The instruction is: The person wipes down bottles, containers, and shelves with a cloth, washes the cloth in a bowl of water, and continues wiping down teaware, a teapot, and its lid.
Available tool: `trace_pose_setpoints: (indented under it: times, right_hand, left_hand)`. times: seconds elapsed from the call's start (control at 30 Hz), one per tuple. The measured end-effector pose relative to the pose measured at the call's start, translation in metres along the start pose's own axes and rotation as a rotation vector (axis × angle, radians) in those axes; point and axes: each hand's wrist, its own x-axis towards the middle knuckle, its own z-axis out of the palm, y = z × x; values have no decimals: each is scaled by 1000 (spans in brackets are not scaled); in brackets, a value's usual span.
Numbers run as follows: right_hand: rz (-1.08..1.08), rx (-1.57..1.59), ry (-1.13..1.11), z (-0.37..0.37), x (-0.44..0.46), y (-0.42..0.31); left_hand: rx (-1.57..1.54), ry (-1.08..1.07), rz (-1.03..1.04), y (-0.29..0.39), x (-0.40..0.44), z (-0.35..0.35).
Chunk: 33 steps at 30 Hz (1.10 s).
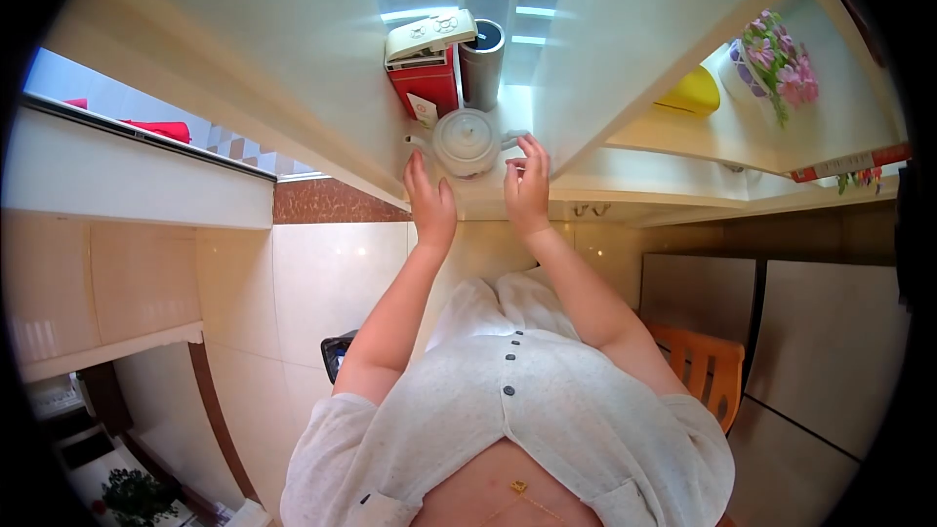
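Observation:
A pale, lidded teapot (467,142) stands near the front edge of a cabinet shelf, its spout to the left and its handle to the right. My left hand (431,207) is at the spout side, fingers stretched upward and apart from the thumb. On the other side, my right hand (528,187) has its fingers slightly bent beside the handle; whether they touch it is hard to see. Neither hand holds anything visible. Behind the teapot are a red box (427,84) with a cream-coloured object (429,34) on top, and a grey cylindrical canister (482,66).
Cabinet side panels rise left and right of the teapot. Pink flowers (781,63) and a yellow object (691,92) occupy the right-hand shelf. An orange wooden chair (701,369) stands at my right, near grey cabinet-like doors (825,351). A dark bin (337,355) is on the floor to my left.

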Motion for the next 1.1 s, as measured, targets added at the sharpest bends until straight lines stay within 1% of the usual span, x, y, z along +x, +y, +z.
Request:
trace_pose_setpoints:
  times: [0.17, 0.23, 0.3, 0.33, 0.4, 0.43, 0.5, 0.63, 0.7, 0.77, 0.8, 0.87, 0.93, 0.97, 1.0, 1.07, 1.1]
  right_hand:
    - [-71, 17, -58, -8, -5, -14]
    - [-97, 19, -78, -19, -9, -35]
    - [-235, 23, -81, -40, -7, -60]
    - [-250, -3, -53, -56, -4, -75]
    - [-419, 21, 12, -91, 5, -107]
    - [-430, -8, 36, -114, 15, -123]
    - [-617, -214, 165, -167, 31, -155]
    - [-680, -303, 483, -250, 67, -198]
    - [-790, -201, 662, -280, 100, -217]
    - [-842, -312, 660, -301, 138, -256]
    - [-892, -442, 628, -309, 158, -274]
    - [-951, -555, 583, -318, 180, -299]
    - [-571, -690, 157, -322, 192, -314]
    - [-529, -657, 53, -323, 197, -320]
    - [-541, -646, 37, -324, 204, -321]
    - [-628, -713, -187, -328, 217, -318]
    - [-652, -701, -185, -326, 216, -320]
  left_hand:
    - [-5, 6, 58, 23, -2, -3]
    - [17, 18, 137, 31, 0, -5]
    - [22, 24, 162, 33, 1, -6]
    - [29, 29, 176, 35, 3, -6]
    - [49, 38, 204, 41, 4, -8]
    - [19, 26, 225, 44, 5, -7]
    - [-44, 23, 198, 51, 6, -5]
    - [-98, 44, 179, 68, 10, 9]
    - [-123, 70, 176, 72, 12, 18]
    - [-118, 94, 183, 81, 11, 24]
    - [-117, 108, 181, 84, 12, 26]
    - [-66, 130, 228, 87, 12, 27]
    - [-41, 165, 207, 91, 9, 27]
    - [-21, 181, 195, 92, 9, 27]
    - [-13, 198, 184, 92, 8, 28]
    - [50, 181, 175, 90, 3, 26]
    - [62, 179, 177, 82, 1, 28]
